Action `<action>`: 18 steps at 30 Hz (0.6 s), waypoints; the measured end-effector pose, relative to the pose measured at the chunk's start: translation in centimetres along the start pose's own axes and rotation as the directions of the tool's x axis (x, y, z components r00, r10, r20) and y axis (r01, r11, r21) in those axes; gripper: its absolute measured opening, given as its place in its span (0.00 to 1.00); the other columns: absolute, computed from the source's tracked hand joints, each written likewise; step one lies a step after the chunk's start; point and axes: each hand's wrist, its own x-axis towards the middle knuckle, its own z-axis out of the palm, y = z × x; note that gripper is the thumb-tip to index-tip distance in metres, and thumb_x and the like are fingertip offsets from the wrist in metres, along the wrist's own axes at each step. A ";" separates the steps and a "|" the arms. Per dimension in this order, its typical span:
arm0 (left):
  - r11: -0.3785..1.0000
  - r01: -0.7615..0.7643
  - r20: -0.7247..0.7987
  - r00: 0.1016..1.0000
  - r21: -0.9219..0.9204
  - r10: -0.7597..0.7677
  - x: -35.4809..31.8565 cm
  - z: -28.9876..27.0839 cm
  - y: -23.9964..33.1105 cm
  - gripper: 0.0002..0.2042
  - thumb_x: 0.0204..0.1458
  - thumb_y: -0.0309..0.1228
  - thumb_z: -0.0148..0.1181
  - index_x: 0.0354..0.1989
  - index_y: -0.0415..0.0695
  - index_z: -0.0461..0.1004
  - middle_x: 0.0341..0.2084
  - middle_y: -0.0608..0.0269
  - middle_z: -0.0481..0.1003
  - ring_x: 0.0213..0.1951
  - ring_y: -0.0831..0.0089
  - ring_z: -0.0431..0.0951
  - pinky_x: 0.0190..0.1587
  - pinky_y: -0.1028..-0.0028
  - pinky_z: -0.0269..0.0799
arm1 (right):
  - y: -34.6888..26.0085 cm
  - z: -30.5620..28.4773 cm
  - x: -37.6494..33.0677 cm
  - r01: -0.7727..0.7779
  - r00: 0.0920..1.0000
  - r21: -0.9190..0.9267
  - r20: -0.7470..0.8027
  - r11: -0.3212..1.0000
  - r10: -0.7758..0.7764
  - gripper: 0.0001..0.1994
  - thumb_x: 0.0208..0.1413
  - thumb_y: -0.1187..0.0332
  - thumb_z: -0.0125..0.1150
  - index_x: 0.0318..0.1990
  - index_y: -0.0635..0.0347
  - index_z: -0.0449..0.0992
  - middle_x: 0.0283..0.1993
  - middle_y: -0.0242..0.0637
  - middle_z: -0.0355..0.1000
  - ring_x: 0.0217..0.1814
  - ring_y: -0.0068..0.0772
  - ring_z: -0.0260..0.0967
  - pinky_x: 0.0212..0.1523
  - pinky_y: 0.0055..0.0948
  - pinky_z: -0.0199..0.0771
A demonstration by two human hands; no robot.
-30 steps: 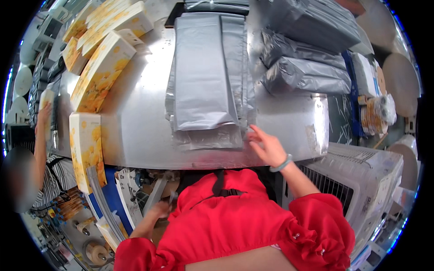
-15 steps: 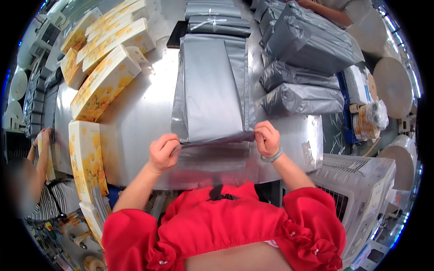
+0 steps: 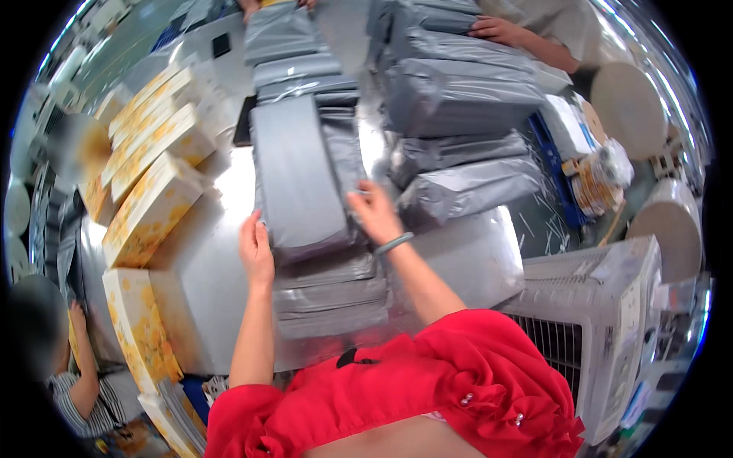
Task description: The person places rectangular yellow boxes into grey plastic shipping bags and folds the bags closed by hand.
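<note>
A grey plastic mailing bag with a bulky, box-like shape lies lengthwise in front of me, on more flat grey bags. My left hand is at its near left edge, fingers stretched out and pointing away from me. On the other side, my right hand is beside the bag's right edge, with fingers slightly bent and apart. Neither hand visibly grips the plastic. Further grey packages continue in a row beyond the bag.
White-and-yellow floral boxes line the left side of the metal table. Grey wrapped parcels are piled at the right, where another person's hand rests. A dark flat object lies by the row. A grey plastic crate stands right.
Both hands have released the bag's near corners and moved to its sides. The bag now looks fuller and narrower, its near end raised above the bags beneath. My view has shifted.
</note>
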 end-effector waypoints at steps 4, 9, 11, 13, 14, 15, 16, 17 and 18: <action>0.807 0.317 0.239 0.945 -0.498 -0.224 -3.9 1.4 5.1 0.34 0.57 0.31 0.48 0.69 0.46 0.39 0.67 0.54 0.43 0.67 0.64 0.46 0.66 0.66 0.43 | 0.7 2.9 -3.4 0.498 0.863 0.104 0.041 0.861 -0.504 0.37 0.57 0.63 0.55 0.66 0.73 0.43 0.69 0.54 0.44 0.73 0.39 0.39 0.68 0.30 0.38; 0.776 -0.350 0.237 0.815 -0.525 0.529 -7.0 2.2 13.7 0.41 0.45 0.29 0.59 0.68 0.45 0.42 0.65 0.51 0.49 0.65 0.56 0.53 0.63 0.61 0.50 | -3.2 -4.4 -11.0 0.749 0.662 0.164 -0.171 0.641 -0.730 0.34 0.57 0.69 0.50 0.66 0.71 0.41 0.69 0.50 0.44 0.73 0.40 0.37 0.69 0.33 0.35; 0.570 -0.804 0.272 0.517 -0.172 0.812 -5.0 4.9 20.6 0.40 0.38 0.28 0.64 0.65 0.44 0.53 0.63 0.45 0.53 0.61 0.49 0.58 0.60 0.58 0.55 | -2.6 -7.0 -11.8 0.721 0.690 0.289 -0.376 0.630 -0.618 0.30 0.58 0.71 0.48 0.65 0.69 0.45 0.67 0.46 0.48 0.71 0.38 0.43 0.68 0.34 0.40; 0.320 -0.947 0.411 0.302 0.024 0.860 -3.3 8.4 26.9 0.33 0.32 0.31 0.67 0.55 0.52 0.70 0.59 0.41 0.57 0.57 0.45 0.62 0.57 0.55 0.57 | -0.7 -8.7 -12.7 0.589 0.797 0.407 -0.438 0.699 -0.416 0.24 0.59 0.74 0.47 0.63 0.67 0.52 0.64 0.43 0.53 0.66 0.35 0.52 0.65 0.33 0.48; 0.199 -0.979 0.453 0.201 0.052 0.869 -2.2 9.7 28.2 0.34 0.30 0.32 0.67 0.55 0.58 0.69 0.58 0.43 0.60 0.55 0.48 0.63 0.55 0.57 0.58 | 0.7 -8.6 -13.6 0.498 0.860 0.434 -0.362 0.751 -0.360 0.22 0.59 0.76 0.47 0.60 0.66 0.56 0.62 0.42 0.55 0.63 0.33 0.56 0.63 0.31 0.53; 0.137 -0.989 0.526 0.145 0.054 0.838 -0.9 11.9 28.3 0.34 0.34 0.33 0.67 0.57 0.59 0.67 0.59 0.46 0.59 0.57 0.50 0.62 0.56 0.55 0.58 | 1.5 -8.2 -14.8 0.425 0.892 0.373 -0.329 0.825 -0.311 0.19 0.59 0.75 0.47 0.58 0.66 0.59 0.58 0.39 0.59 0.58 0.31 0.61 0.59 0.30 0.58; 0.126 -0.991 0.554 0.135 0.055 0.822 0.6 15.0 26.8 0.32 0.34 0.33 0.66 0.56 0.61 0.68 0.57 0.47 0.61 0.56 0.51 0.63 0.55 0.54 0.58 | 2.4 -7.2 -15.6 0.341 0.927 0.323 -0.270 0.883 -0.259 0.17 0.59 0.74 0.47 0.55 0.65 0.62 0.53 0.37 0.63 0.52 0.28 0.65 0.56 0.29 0.63; 0.083 -0.988 0.575 0.141 0.127 0.806 2.2 18.7 23.9 0.30 0.35 0.37 0.65 0.53 0.60 0.70 0.55 0.47 0.63 0.55 0.51 0.64 0.54 0.53 0.59 | 2.6 -6.0 -16.2 0.322 0.939 0.357 -0.238 0.877 -0.248 0.16 0.59 0.75 0.47 0.54 0.65 0.63 0.53 0.37 0.64 0.51 0.28 0.66 0.54 0.29 0.65; 0.098 -0.976 0.521 0.186 0.193 0.833 2.7 20.3 22.3 0.29 0.35 0.42 0.65 0.52 0.60 0.70 0.54 0.46 0.65 0.55 0.51 0.64 0.54 0.53 0.59 | 2.3 -4.6 -16.7 0.300 0.952 0.397 -0.176 0.867 -0.249 0.15 0.58 0.76 0.47 0.53 0.65 0.64 0.53 0.37 0.64 0.50 0.27 0.66 0.51 0.29 0.66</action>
